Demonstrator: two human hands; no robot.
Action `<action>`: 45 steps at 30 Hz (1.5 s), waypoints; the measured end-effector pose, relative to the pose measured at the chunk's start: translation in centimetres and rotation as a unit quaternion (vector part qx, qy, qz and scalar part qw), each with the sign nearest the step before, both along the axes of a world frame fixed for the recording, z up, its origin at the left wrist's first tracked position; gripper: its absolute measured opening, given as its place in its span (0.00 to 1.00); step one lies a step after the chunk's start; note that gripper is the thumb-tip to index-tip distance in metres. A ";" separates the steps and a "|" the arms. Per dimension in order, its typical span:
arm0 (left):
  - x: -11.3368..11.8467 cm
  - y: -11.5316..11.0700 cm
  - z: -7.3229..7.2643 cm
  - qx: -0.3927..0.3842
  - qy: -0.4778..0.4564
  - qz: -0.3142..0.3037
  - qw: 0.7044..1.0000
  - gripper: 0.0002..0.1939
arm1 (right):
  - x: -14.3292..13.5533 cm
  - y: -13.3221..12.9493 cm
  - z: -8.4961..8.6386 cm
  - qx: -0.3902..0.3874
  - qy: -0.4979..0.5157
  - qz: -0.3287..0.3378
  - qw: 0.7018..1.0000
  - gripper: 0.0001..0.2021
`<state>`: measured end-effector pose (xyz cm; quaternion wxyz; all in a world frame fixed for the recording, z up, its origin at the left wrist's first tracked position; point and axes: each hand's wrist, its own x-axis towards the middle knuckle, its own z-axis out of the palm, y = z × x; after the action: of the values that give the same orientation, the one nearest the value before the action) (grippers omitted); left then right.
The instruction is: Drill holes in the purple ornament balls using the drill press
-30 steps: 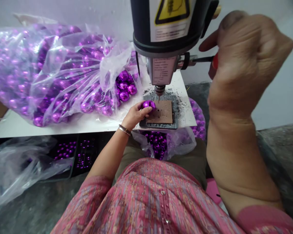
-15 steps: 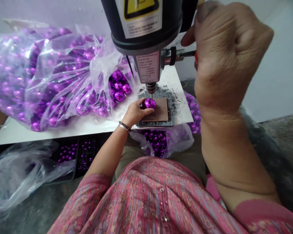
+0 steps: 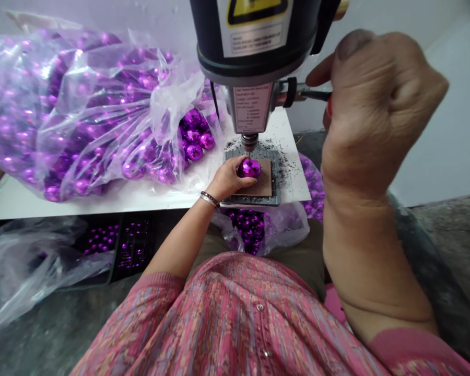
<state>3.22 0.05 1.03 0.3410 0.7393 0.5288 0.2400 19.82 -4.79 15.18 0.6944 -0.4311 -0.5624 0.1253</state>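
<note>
A shiny purple faceted ball (image 3: pixel 251 167) is gripped between the thumb and fingers of my left hand (image 3: pixel 232 178). It rests on a brown square board (image 3: pixel 264 184) over the grey base plate (image 3: pixel 276 196) of a drill press (image 3: pixel 254 57). The thin drill bit (image 3: pixel 249 154) points down at the ball's top; whether it enters the ball is too small to tell. My right hand (image 3: pixel 376 109), raised at the right, is closed around the red-ended lever (image 3: pixel 315 95) of the press.
A clear bag of purple balls (image 3: pixel 97 115) covers the left of the white table (image 3: pixel 156 202), with loose balls (image 3: pixel 195 152) at its mouth. Dark shavings surround the base plate. Below the table are another bag (image 3: pixel 288 224) and a black tray (image 3: pixel 115 261) holding purple pieces.
The view has shifted a little, so the press and both hands appear farther right. My left hand still holds the ball under the bit, and my right hand remains on the lever.
</note>
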 end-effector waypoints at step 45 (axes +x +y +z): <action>0.4 -0.6 -1.5 0.015 -0.021 0.036 0.999 0.33 | 0.3 0.2 -6.1 0.081 -0.068 -0.181 0.978 0.22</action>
<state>3.59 -0.52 -0.47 0.3322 0.7197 0.5442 0.2749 20.16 -4.60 9.05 0.6986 -0.4754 -0.5292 -0.0775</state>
